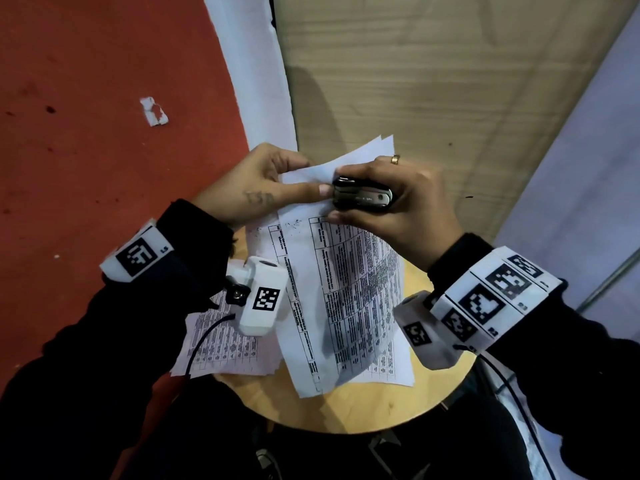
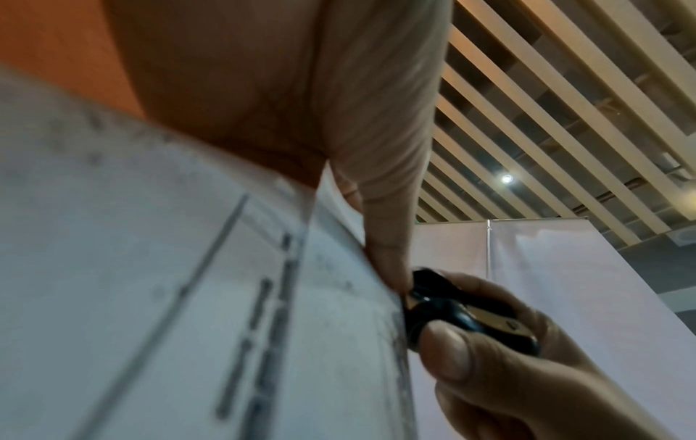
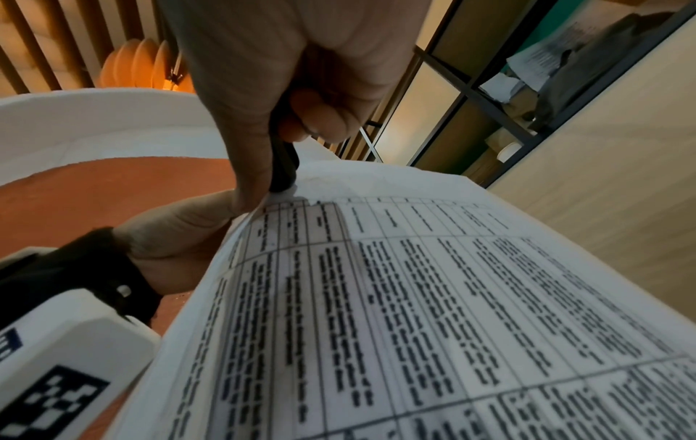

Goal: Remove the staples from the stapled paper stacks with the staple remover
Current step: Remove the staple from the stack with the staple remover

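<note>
Gripping the black staple remover [image 1: 362, 198] between thumb and curled fingers, the right hand [image 1: 398, 206] sets its front end against the top corner of the stapled paper stack [image 1: 343, 299], which is lifted above the round wooden table [image 1: 363, 407]. The left hand [image 1: 256, 185] pinches that same corner just beside the remover, thumb on top. More printed sheets [image 1: 221, 341] lie on the table under the left wrist.
</note>
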The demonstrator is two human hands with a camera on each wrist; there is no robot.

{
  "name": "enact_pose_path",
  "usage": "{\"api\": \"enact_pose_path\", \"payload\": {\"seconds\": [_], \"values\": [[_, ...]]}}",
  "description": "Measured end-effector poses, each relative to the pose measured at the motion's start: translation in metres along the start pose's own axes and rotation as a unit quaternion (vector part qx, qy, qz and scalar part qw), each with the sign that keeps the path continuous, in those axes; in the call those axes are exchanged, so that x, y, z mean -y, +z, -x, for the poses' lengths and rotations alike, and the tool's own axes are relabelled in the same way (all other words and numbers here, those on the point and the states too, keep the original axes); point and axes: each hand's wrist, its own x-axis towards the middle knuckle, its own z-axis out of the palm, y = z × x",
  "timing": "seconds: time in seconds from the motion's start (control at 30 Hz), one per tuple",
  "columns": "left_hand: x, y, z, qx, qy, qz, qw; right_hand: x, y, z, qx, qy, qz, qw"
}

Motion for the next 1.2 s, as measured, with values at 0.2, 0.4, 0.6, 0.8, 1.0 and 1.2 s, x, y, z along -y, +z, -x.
{"api": "enact_pose_path", "payload": {"seconds": [0.2, 0.4, 0.6, 0.8, 1.0, 1.2], "values": [[0.000, 0.005, 0.001, -0.038, -0.004, 0.004, 0.999, -0.002, -0.001, 0.002, 0.012, -0.015, 0.048, 0.999], [0.005, 0.009, 0.001, -0.098, -0.016, -0.002, 0.995, -0.003, 0.003, 0.010, -0.011, 0.129, -0.058, 0.990], [0.005, 0.010, 0.000, -0.115, -0.028, -0.027, 0.993, 0.000, 0.005, 0.009, 0.012, 0.292, -0.255, 0.922], [0.006, 0.017, -0.001, -0.119, -0.034, -0.019, 0.992, 0.005, 0.014, 0.003, -0.039, 0.221, -0.171, 0.959], [0.007, 0.021, -0.003, -0.137, -0.057, 0.017, 0.989, 0.009, 0.015, -0.002, -0.025, 0.122, -0.049, 0.991], [0.004, 0.023, -0.003, -0.122, -0.048, 0.013, 0.991, 0.015, 0.012, 0.000, -0.029, 0.094, 0.007, 0.995]]}}
